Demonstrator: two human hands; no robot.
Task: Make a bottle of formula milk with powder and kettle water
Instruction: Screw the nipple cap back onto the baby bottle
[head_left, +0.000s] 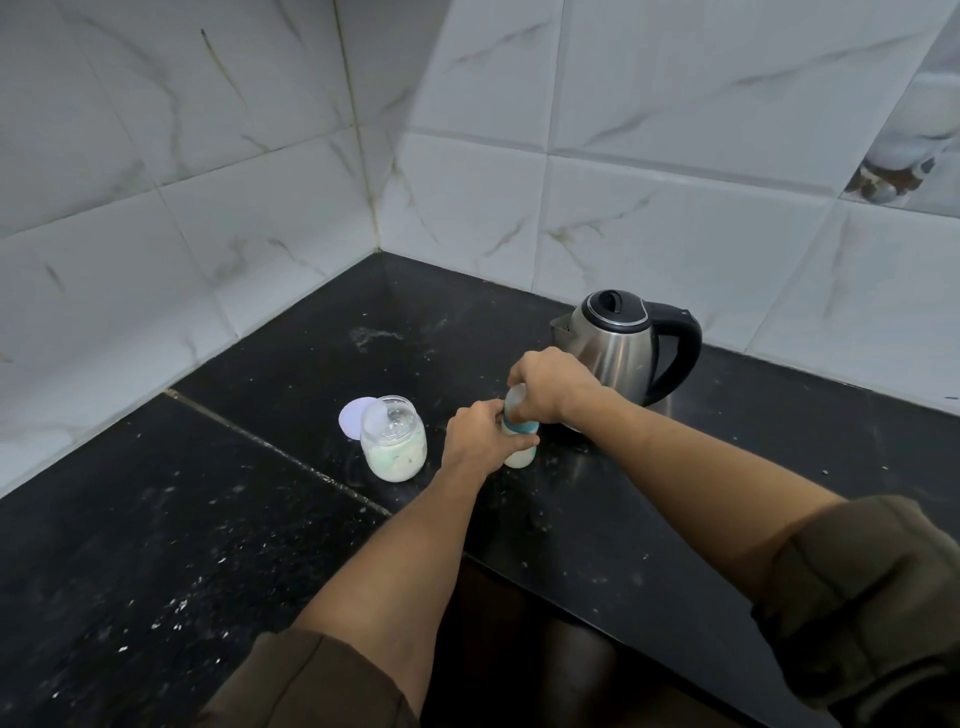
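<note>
Black counter (311, 374) | left hand (480, 436) and right hand (545, 387) grip bottle (519, 453) | open jar (394, 441), lid (353, 417) left | kettle (623, 348) behind

White, grey-veined wall tiles (218, 156) met in a corner behind a black speckled stone tabletop (156, 530). A pale seam (270, 447) crossed it, and one patterned tile (906, 166) sat at the far right.

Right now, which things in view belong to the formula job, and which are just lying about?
In the job: bottle, gripped by left hand and right hand; open powder jar; white lid behind it; kettle.
Just lying about: pale specks on the counter; patterned wall tile.
</note>
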